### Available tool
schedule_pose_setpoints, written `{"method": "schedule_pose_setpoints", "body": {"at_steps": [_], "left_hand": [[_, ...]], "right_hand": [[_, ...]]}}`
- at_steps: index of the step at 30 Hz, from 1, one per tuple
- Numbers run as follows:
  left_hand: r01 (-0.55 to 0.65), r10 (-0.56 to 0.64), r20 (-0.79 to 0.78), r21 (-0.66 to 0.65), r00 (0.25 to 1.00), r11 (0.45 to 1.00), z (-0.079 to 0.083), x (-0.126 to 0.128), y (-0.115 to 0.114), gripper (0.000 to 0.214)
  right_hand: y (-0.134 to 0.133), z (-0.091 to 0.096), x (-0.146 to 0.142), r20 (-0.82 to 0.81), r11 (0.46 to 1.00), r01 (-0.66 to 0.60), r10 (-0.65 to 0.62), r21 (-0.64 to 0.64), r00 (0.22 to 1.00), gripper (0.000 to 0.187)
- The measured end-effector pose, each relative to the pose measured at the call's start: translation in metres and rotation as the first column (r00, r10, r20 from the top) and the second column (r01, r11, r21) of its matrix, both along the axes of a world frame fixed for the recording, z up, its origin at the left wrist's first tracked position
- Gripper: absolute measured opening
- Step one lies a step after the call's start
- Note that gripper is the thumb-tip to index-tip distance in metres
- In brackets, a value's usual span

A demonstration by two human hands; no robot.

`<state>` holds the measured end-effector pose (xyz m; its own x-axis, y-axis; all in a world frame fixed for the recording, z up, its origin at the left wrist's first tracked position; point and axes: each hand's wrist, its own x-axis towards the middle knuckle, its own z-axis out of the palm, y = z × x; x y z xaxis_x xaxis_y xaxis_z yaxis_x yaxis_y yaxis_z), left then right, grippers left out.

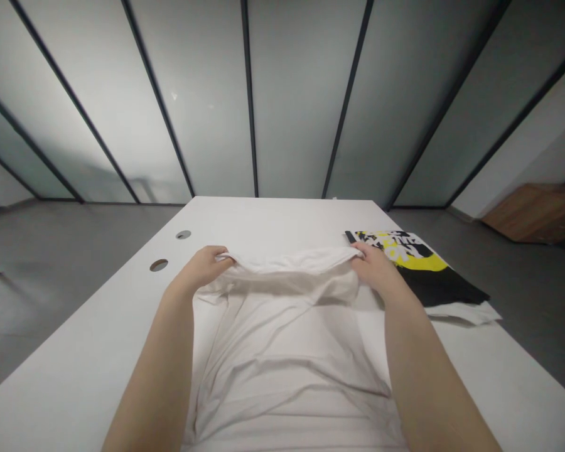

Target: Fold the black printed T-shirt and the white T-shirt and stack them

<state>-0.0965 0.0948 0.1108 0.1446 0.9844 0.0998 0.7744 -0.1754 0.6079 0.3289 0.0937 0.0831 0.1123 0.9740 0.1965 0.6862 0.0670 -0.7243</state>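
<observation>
A white garment point(282, 351) lies spread on the white table point(75, 364), running from the near edge toward the middle. My left hand point(204, 267) is closed on the far left end of its lifted edge. My right hand point(374, 267) is closed on the far right end of that same edge. The edge is bunched and held a little above the table between both hands. Both forearms reach forward along the sides of the cloth.
A folded black garment with a yellow and white print point(419, 267) lies at the table's right side on top of a white folded piece. Two round cable holes point(159, 265) sit at the left. Frosted glass panels stand behind the table; a wooden cabinet point(537, 210) is far right.
</observation>
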Motion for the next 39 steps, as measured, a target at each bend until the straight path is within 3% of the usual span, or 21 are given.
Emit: {"method": "schedule_pose_setpoints", "body": {"at_steps": [3, 5, 7, 10, 13, 15, 18, 20, 21, 23, 26, 27, 29, 31, 33, 34, 35, 37, 38, 39], "left_hand": [[0.091, -0.117, -0.122, -0.204, 0.986, 0.975, 0.002, -0.002, -0.007, 0.023], [0.071, -0.135, -0.190, -0.309, 0.972, 0.948, 0.000, -0.003, -0.008, 0.021], [-0.007, -0.069, -0.259, -0.282, 0.963, 0.959, -0.003, -0.004, -0.006, 0.019], [-0.177, 0.145, -0.282, -0.090, 0.948, 0.980, -0.005, -0.003, -0.002, 0.018], [-0.305, 0.301, -0.050, -0.108, 0.952, 0.946, -0.001, 0.005, 0.000, 0.023], [-0.283, 0.324, 0.256, -0.184, 0.911, 0.941, 0.002, 0.014, 0.000, 0.029], [-0.261, 0.259, 0.673, -0.101, 0.693, 0.960, -0.003, 0.030, 0.006, 0.036], [-0.311, 0.169, 0.800, 0.023, 0.576, 0.950, -0.011, 0.038, 0.014, 0.034], [-0.334, 0.134, 0.818, 0.076, 0.560, 0.939, -0.016, 0.040, 0.019, 0.032], [-0.359, 0.119, 0.782, 0.141, 0.612, 0.923, -0.024, 0.039, 0.026, 0.028], [-0.265, 0.188, 0.555, 0.061, 0.810, 0.962, -0.025, 0.026, 0.023, 0.021], [-0.198, 0.184, 0.449, -0.016, 0.874, 0.980, -0.022, 0.020, 0.018, 0.018], [-0.051, 0.116, 0.252, -0.252, 0.961, 0.966, -0.011, 0.009, 0.004, 0.015], [0.039, 0.033, 0.132, -0.505, 0.991, 0.862, 0.001, 0.001, -0.011, 0.015], [0.085, -0.030, 0.094, -0.659, 0.995, 0.747, 0.010, -0.002, -0.021, 0.017], [0.113, -0.054, 0.107, -0.680, 0.993, 0.725, 0.012, -0.001, -0.023, 0.018], [0.140, -0.066, 0.136, -0.656, 0.988, 0.742, 0.012, 0.001, -0.022, 0.019], [0.108, 0.002, 0.232, -0.459, 0.973, 0.882, 0.008, 0.010, -0.015, 0.021], [0.021, 0.069, 0.296, -0.291, 0.953, 0.956, 0.004, 0.016, -0.010, 0.024], [-0.106, 0.136, 0.365, -0.101, 0.921, 0.989, -0.001, 0.023, -0.004, 0.029]], "right_hand": [[-0.011, 0.007, 0.006, 0.100, 0.930, -0.215, 0.254, -0.299, 0.962, 0.014], [-0.017, 0.011, 0.007, 0.131, 0.893, -0.257, 0.324, -0.369, 0.937, 0.014], [-0.019, 0.016, 0.006, 0.186, 0.899, -0.224, 0.310, -0.376, 0.932, 0.017], [-0.019, 0.019, 0.005, 0.250, 0.937, -0.115, 0.204, -0.331, 0.946, 0.018], [-0.017, 0.017, 0.002, 0.154, 0.945, 0.057, -0.007, -0.323, 0.988, 0.025], [-0.015, 0.016, -0.003, -0.091, 0.950, 0.112, -0.144, -0.291, 0.985, 0.039], [-0.009, 0.015, -0.016, -0.515, 0.984, 0.121, -0.172, -0.130, 0.840, 0.051], [-0.004, 0.014, -0.024, -0.663, 0.993, 0.107, -0.108, -0.043, 0.740, 0.047], [-0.002, 0.013, -0.027, -0.696, 0.995, 0.093, -0.081, -0.021, 0.713, 0.043], [0.001, 0.010, -0.028, -0.698, 0.998, 0.058, -0.053, -0.017, 0.714, 0.035], [-0.004, 0.009, -0.019, -0.549, 0.986, -0.068, -0.027, -0.152, 0.836, 0.022], [-0.008, 0.010, -0.015, -0.473, 0.955, -0.155, 0.018, -0.253, 0.881, 0.018], [-0.020, 0.011, -0.005, -0.360, 0.805, -0.330, 0.157, -0.493, 0.920, 0.014], [-0.030, 0.013, 0.003, -0.347, 0.630, -0.436, 0.268, -0.643, 0.899, 0.015], [-0.035, 0.013, 0.006, -0.383, 0.552, -0.495, 0.313, -0.671, 0.869, 0.017], [-0.034, 0.012, 0.005, -0.398, 0.559, -0.515, 0.326, -0.650, 0.857, 0.018], [-0.031, 0.010, 0.002, -0.411, 0.602, -0.524, 0.329, -0.602, 0.850, 0.019], [-0.021, 0.004, -0.008, -0.423, 0.801, -0.452, 0.279, -0.393, 0.862, 0.025], [-0.015, 0.000, -0.015, -0.426, 0.903, -0.362, 0.240, -0.233, 0.872, 0.031], [-0.009, -0.004, -0.023, -0.430, 0.967, -0.250, 0.202, -0.057, 0.880, 0.041]]}}
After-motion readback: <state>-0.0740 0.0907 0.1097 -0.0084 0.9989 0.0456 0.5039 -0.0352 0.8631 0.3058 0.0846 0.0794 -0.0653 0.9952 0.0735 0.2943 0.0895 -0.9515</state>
